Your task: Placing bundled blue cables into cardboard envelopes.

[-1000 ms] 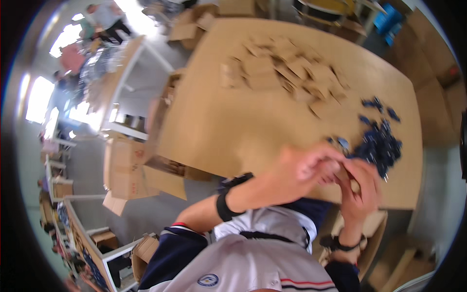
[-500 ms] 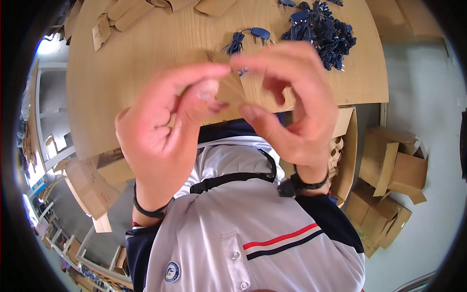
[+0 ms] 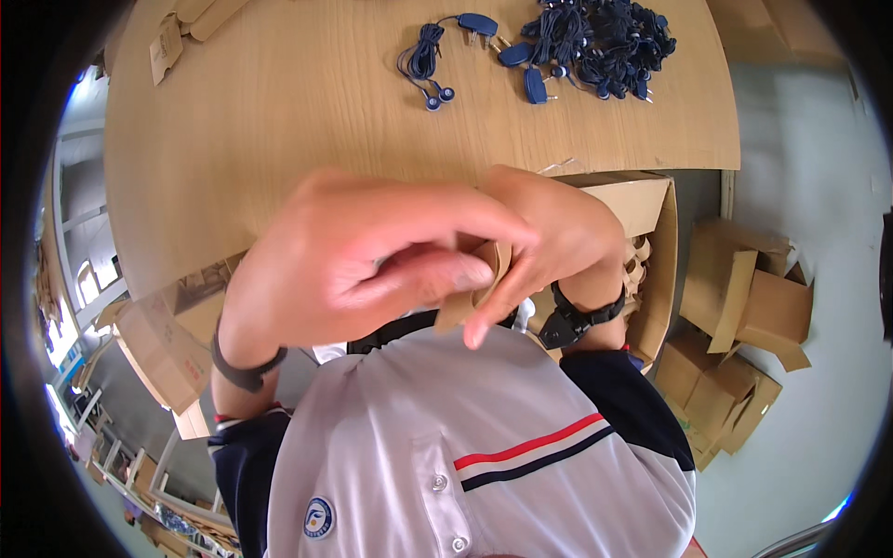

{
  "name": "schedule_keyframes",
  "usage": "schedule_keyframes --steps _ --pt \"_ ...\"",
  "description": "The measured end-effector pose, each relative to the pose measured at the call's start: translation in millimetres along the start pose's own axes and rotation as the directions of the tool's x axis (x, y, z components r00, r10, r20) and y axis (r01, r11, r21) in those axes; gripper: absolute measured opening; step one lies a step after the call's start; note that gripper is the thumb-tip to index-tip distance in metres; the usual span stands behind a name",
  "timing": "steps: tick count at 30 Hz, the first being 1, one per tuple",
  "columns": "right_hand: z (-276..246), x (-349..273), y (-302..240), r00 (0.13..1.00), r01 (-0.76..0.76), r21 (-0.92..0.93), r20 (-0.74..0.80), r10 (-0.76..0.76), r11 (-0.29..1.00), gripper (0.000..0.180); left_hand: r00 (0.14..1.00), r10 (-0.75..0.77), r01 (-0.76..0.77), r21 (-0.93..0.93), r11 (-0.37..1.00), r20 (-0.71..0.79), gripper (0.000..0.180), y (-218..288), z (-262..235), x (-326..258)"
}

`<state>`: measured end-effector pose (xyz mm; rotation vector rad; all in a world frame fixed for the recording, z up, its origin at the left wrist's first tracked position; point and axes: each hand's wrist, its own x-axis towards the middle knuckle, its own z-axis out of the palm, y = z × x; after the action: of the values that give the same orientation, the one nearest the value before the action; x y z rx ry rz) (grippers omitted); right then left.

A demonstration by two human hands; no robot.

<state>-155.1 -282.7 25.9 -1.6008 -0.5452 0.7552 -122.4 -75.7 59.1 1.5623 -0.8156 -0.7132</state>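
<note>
The left hand (image 3: 386,240) and right hand (image 3: 556,226) are grasping a bent cardboard piece (image 3: 453,312) (probably light, creasable, best pinched by edges).

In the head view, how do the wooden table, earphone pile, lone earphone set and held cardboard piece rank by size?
1. Wooden table
2. Earphone pile
Unsure: lone earphone set and held cardboard piece, which is nearer and partly hidden.

Workshop, wooden worktable (image 3: 279,112), heaped dark-blue earphones (image 3: 600,46), open cardboard boxes (image 3: 744,307)
</note>
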Motion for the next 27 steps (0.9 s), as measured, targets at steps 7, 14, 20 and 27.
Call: schedule_keyframes --steps 7,14,20,27 --pt "5 10 19 0.942 -0.011 0.285 0.324 -0.086 0.959 0.032 0.916 0.235 -0.267 0.059 0.962 0.326 0.006 -18 -6 19" --pt "15 11 27 0.883 0.326 0.786 -0.054 -0.467 0.526 0.044 0.786 0.557 -0.394 0.476 0.786 -0.270 0.043 -26 11 5" --pt "29 4 36 0.886 0.447 0.639 -0.223 -0.406 0.626 0.071 0.676 0.731 -0.558 0.583 0.590 -0.093 0.091 -41 26 9" --pt "16 -53 -3 0.322 0.107 -0.112 -0.936 -0.141 0.988 0.053 0.827 0.552 -0.380 0.616 0.690 -0.107 0.102 -19 26 15"
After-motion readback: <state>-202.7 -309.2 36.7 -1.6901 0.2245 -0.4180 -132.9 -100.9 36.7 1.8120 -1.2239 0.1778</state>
